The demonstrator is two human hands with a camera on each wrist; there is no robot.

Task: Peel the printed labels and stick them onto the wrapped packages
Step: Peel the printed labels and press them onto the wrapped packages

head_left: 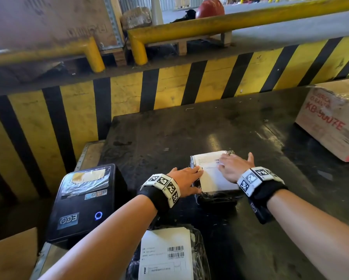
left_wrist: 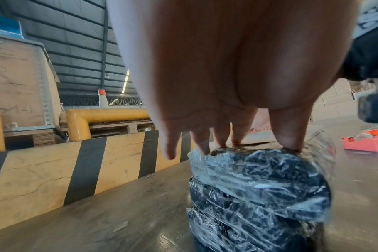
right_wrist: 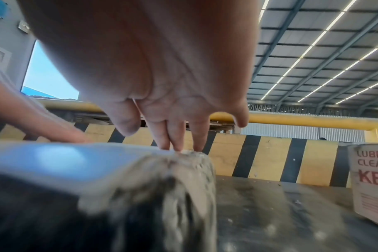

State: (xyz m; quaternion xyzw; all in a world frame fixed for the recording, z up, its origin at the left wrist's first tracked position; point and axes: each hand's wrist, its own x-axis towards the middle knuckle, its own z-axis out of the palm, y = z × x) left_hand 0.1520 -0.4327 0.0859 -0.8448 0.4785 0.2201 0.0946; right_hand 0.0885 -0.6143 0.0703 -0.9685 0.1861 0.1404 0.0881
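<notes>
A black package (head_left: pixel 216 197) wrapped in clear film (left_wrist: pixel 259 187) lies on the dark table (head_left: pixel 189 134), with a white printed label (head_left: pixel 214 176) on its top. My left hand (head_left: pixel 186 178) lies flat on the label's left edge, fingers straight. My right hand (head_left: pixel 233 168) presses flat on the label's right part, fingers straight and spread. In the left wrist view my fingertips (left_wrist: pixel 222 145) touch the package's top edge. In the right wrist view my fingertips (right_wrist: pixel 177 145) press on the far edge of the label (right_wrist: pixel 54 158). A second labelled package (head_left: pixel 165 257) lies close to me.
A black label printer (head_left: pixel 84 203) stands at the left of the table. A cardboard box (head_left: pixel 331 122) with red print sits at the right. A red tape dispenser (left_wrist: pixel 367 141) lies on the table. A yellow-and-black striped barrier (head_left: pixel 169 87) runs behind.
</notes>
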